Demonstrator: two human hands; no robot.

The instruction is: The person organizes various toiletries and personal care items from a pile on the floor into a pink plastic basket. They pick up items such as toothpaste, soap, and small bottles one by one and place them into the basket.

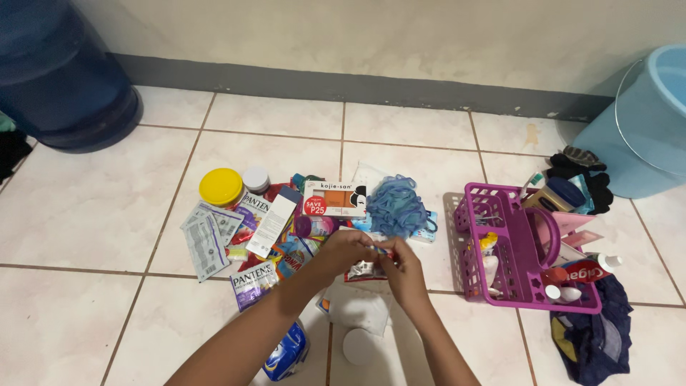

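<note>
I am pinching a small silver and red foil sachet (366, 269) between both my hands, just above the tiled floor (93, 207) and in front of the heap of things. My left hand (348, 248) holds its top edge with the fingertips closed tight on it. My right hand (401, 266) grips the same little packet from the other side, fingers pressed together too. What is inside it I cannot tell.

Right behind my hands lies the heap: a fluffy blue bath sponge (396, 204), a white and orange soap box (334, 199), a tall white carton (272, 226), a jar with a yellow round lid (221, 186) and some flat purple and grey sachets (251, 280). They are still spread out on the floor, touching each other.

To my right stands a purple plastic basket with holes (525, 275). A few bottles and a red toothpaste tube (582, 270) are at it already, so I think some sorting is done. Most of the small things are still on the floor, so I think a lot is left.

A light blue bucket (643, 129) stands far off by the wall.
</note>
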